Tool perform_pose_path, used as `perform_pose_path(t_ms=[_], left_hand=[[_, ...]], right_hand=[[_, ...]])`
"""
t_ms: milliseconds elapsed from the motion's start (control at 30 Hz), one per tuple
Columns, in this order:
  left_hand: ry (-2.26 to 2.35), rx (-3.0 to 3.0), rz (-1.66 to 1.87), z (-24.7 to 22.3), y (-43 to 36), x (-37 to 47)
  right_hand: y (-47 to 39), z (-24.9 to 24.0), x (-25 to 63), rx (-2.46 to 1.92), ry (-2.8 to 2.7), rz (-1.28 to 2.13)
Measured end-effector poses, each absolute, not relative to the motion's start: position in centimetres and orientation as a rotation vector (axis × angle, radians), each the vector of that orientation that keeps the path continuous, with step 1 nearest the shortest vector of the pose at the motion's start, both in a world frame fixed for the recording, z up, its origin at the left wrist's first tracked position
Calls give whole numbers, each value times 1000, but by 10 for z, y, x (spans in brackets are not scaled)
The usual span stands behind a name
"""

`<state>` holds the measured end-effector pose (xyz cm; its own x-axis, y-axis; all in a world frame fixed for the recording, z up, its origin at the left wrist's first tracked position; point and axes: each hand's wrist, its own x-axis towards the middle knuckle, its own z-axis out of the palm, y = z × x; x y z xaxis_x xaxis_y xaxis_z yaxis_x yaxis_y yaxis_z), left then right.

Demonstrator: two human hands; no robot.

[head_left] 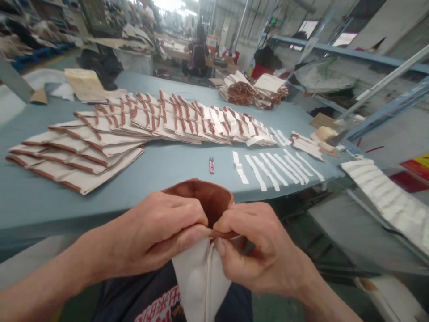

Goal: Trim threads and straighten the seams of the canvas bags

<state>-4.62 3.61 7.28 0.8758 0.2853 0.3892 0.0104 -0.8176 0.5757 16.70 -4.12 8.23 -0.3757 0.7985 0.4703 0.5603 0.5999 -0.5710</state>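
Left hand (174,228) and right hand (256,243) are brought together at the centre front, backs turned largely upward. The left forearm is angled in from the lower left, the right from the lower right; the fingertips are nearly met, with a slight gap left between them. Both hands are closed to a narrow pinch, thumb against curled index finger. The brown-edged rim of a cream cloth piece (196,279) is gripped between thumb and finger on each side, close to where a lengthwise seam is met by the rim.

The cloth piece is held over the dark garment (140,290) worn by the person, in front of the desk (174,167) and at its near edge. Whether the desk is touched by the far side of the rim cannot be told. The mouth is turned upward and held partly open, so that the brown inside is exposed. The long axis is directed from the mouth down toward the lap, near upright in the view, and is marked by the seam.

On the desk, pink-handled snips (212,165) are laid beyond the hands, points away. White strips (271,170) are spread to their right. Behind, brown-edged folded pieces (174,118) are overlapped in a long row.
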Motion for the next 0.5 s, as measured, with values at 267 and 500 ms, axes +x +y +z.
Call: perform_pose_path(t_ms=[267, 500], left_hand=[[389, 2867, 1083, 41, 27, -67], [502, 2525, 843, 40, 25, -81]], right_hand=[[-23, 49, 144, -886, -1787, 1046], [-12, 32, 136, -788, -1817, 1134]])
